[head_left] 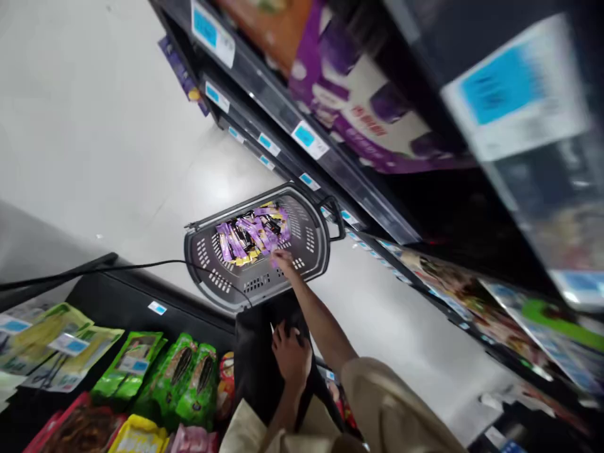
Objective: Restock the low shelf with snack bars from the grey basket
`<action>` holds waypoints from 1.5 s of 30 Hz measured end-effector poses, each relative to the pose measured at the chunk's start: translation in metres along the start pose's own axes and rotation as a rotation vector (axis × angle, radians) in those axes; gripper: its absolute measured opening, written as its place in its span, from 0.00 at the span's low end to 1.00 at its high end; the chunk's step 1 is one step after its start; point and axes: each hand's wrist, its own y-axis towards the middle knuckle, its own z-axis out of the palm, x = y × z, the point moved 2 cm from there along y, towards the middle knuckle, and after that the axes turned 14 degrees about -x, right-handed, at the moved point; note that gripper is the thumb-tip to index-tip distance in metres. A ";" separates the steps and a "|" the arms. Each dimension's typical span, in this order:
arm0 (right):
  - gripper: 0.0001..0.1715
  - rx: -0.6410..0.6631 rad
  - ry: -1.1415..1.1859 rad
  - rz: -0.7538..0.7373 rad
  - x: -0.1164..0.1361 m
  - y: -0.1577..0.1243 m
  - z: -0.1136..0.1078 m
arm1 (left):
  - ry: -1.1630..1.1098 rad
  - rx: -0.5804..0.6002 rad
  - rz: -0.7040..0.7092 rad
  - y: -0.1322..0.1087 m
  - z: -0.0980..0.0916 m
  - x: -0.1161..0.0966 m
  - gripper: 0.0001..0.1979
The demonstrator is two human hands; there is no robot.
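Observation:
A grey shopping basket (315,264) stands on the floor. Inside it lies a heap of small purple, black and yellow packets (252,233). My right hand (283,259) reaches down over the basket's near side, its fingers closed. A small purple packet (274,260) shows at the fingertips, partly blurred. My left hand (291,355) rests on my black-clothed leg (257,343) with its fingers spread and nothing held. Something thin and white shows beside those fingers, too small to name.
Shelves with blue-and-white price tags (309,139) and a large purple bag (372,119) rise on the right. A low display at lower left holds green bags (198,384) and other packs. The basket's black handle (336,220) faces the shelf. A black cord (141,265) crosses the basket's left end.

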 end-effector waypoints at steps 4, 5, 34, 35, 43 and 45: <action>0.20 0.183 0.151 0.088 0.032 -0.101 -0.044 | -0.301 0.146 -0.106 -0.003 -0.025 0.000 0.11; 0.22 0.224 0.180 0.090 0.041 -0.127 -0.058 | -0.434 0.193 -0.165 -0.003 -0.036 0.001 0.11; 0.24 -0.257 0.913 -0.588 0.243 -0.548 -0.344 | -1.128 0.289 0.432 -0.153 -0.414 -0.065 0.35; 0.24 -0.261 0.935 -0.582 0.244 -0.549 -0.346 | -1.104 0.270 0.495 -0.157 -0.417 -0.068 0.33; 0.25 -0.124 0.893 -0.614 0.249 -0.547 -0.363 | -1.361 0.015 0.414 -0.161 -0.454 -0.090 0.36; 0.25 -0.016 0.728 -0.672 0.245 -0.548 -0.362 | -1.432 -0.058 0.390 -0.155 -0.464 -0.099 0.37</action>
